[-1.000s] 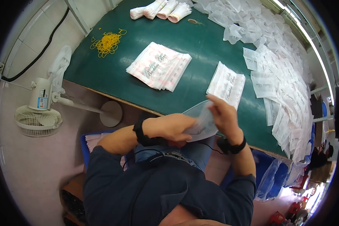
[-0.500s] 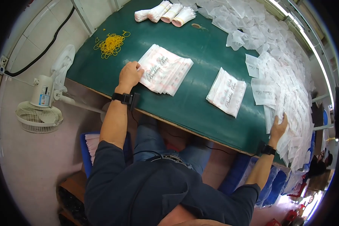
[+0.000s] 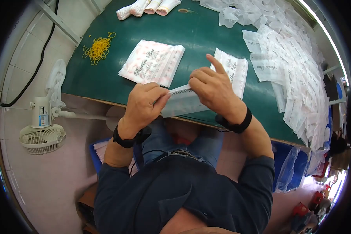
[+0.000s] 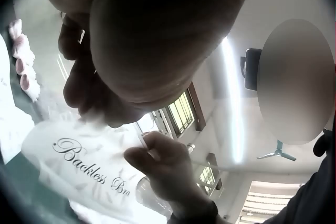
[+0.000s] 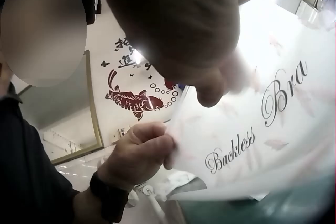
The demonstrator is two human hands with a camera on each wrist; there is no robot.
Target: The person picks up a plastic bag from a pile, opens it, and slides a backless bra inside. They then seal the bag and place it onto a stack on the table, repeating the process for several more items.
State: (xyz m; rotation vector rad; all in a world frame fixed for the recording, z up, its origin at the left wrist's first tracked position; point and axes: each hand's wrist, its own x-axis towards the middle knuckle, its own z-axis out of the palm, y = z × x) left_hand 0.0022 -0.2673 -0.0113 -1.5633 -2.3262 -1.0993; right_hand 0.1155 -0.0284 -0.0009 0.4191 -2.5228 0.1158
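A translucent white plastic bag [image 3: 187,105] printed "Backless Bra" is stretched between both hands over the table's front edge. My left hand [image 3: 146,102] pinches its left end between thumb and fingers. At the other end, my right hand [image 3: 214,89] grips the upper edge, index finger pointing up and away. Pale pink feather marks show on the bag [image 5: 278,145] in the right wrist view. Beyond the hands lie a larger stack of printed bags [image 3: 154,60] on the left and a smaller stack [image 3: 238,74], partly hidden behind the right hand.
Loose printed bags [image 3: 292,74] cover the right side of the green table [image 3: 206,31]. Yellow rubber bands [image 3: 97,50] lie at the left, rolled bundles [image 3: 148,7] at the back. A fan [image 3: 42,134] stands left of the table; a blue bin [image 3: 99,150] sits below.
Half a second ago the left hand was at the left stack and the right hand reached into the loose pile. Both have since come together at the table's front edge, holding a bag.
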